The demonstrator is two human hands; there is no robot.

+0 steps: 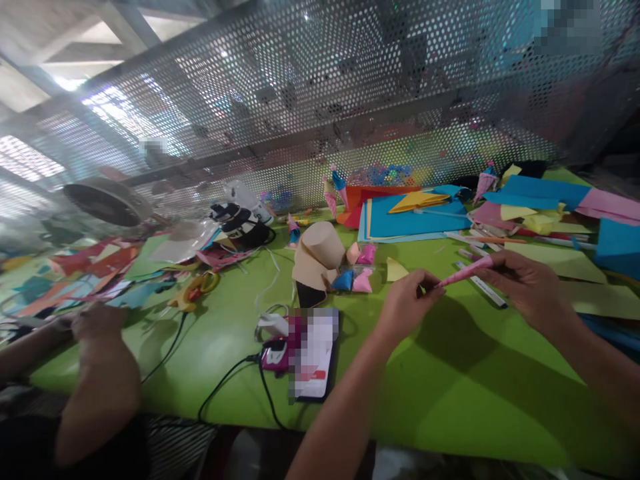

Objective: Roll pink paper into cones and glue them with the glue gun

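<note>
A thin pink paper cone (463, 273) is stretched between my two hands above the green table (430, 413). My left hand (413, 297) pinches its narrow tip. At the wider end, the fingers of my right hand (525, 283) are closed on the paper. Beneath the cone lies a white pen-like stick (487, 291). Left of my left hand sit a cut yellow paper piece (397, 269), a pink folded paper shape (363, 281) and a blue one (343, 281). Beside these stands a beige paper roll (323, 245).
A phone (317, 353) and a magenta power bank with cables (276, 353) lie near the front edge. Blue paper sheets (400, 220) are stacked behind. A yellow glue gun (193, 292) rests at left, near another person's hand (100, 320). A perforated metal panel (320, 87) rises behind.
</note>
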